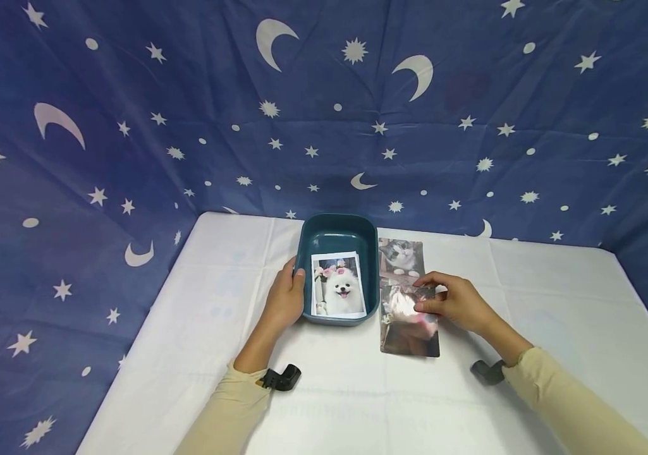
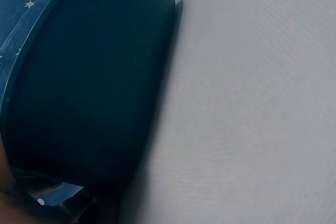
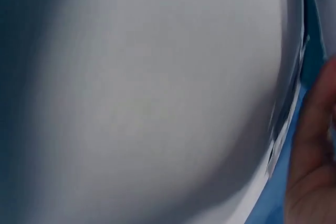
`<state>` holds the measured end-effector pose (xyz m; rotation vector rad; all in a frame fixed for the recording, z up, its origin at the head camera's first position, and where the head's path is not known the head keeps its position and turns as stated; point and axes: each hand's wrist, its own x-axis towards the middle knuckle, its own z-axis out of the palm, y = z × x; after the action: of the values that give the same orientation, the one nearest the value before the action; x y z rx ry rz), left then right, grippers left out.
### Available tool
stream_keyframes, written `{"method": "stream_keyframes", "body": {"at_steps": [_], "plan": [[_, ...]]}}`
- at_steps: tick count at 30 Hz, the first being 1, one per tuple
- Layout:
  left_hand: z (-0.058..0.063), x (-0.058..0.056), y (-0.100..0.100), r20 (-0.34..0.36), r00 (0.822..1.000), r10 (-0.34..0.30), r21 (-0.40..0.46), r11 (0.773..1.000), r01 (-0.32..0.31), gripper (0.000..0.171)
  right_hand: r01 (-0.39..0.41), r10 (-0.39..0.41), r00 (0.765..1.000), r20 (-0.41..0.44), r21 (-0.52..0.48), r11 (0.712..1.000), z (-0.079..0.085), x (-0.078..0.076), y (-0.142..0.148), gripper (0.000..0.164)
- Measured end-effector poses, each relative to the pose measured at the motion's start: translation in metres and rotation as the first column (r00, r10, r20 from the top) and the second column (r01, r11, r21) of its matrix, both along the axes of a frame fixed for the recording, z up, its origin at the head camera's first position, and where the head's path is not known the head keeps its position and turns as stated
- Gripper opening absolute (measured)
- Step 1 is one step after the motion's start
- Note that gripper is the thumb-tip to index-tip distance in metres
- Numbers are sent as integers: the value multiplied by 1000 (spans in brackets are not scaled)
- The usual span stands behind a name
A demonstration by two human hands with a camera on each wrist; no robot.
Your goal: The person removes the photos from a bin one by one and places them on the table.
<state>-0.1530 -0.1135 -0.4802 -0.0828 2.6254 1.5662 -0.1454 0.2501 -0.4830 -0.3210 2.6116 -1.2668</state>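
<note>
Right hand (image 1: 454,305): pinching, and pinching neatly, at the upper right of the glossy card (image 1: 409,341), with thumb on the face and fingers at the top edge; probably gripped there to keep most of the surface untouched.
Glossy card: just right of the tray, face up, washed out by glare across the middle; raised or resting, cannot tell.
Left hand (image 1: 282,296): over on the other flank, clamped on the left wall of the teal tray (image 1: 335,243), with thumb at the rim; most likely bracing against any slide.
Teal tray: upright on the white cloth (image 1: 358,392), right between both hands; likely set so close for an easy reach from either side.
Dog picture (image 1: 342,291): inside the tray, at the near end, face up, slightly askew, with a white edge peeking out behind; seemingly resting on at least one more sheet.
Cat picture (image 1: 400,256): face up beside the tray, just beyond the glossy card; touching or tucked under, impossible to tell.
</note>
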Motion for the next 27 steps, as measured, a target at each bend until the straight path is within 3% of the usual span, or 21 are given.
{"method": "stream_keyframes", "body": {"at_steps": [6, 11, 15, 20, 27], "plan": [[-1, 1, 0, 0, 1000, 5, -5, 1000, -5, 53, -23, 72, 973, -220, 219, 975, -3, 1, -14, 38], [-1, 1, -1, 5, 1000, 7, 0, 1000, -7, 53, -5, 111, 940, -322, 312, 950, -2, 2, -21, 40], [-1, 0, -1, -4, 1000, -1, 8, 1000, 1, 53, 22, 116, 928, -354, 361, 932, 1, 3, -24, 42], [-2, 0, -2, -2, 1000, 6, 10, 1000, -6, 53, 47, 101, 935, -339, 402, 915, 2, 3, -26, 44], [-2, 0, -1, 1, 1000, 0, 10, 1000, 0, 53, 45, 90, 943, -320, 390, 920, -1, 3, -21, 40]]}}
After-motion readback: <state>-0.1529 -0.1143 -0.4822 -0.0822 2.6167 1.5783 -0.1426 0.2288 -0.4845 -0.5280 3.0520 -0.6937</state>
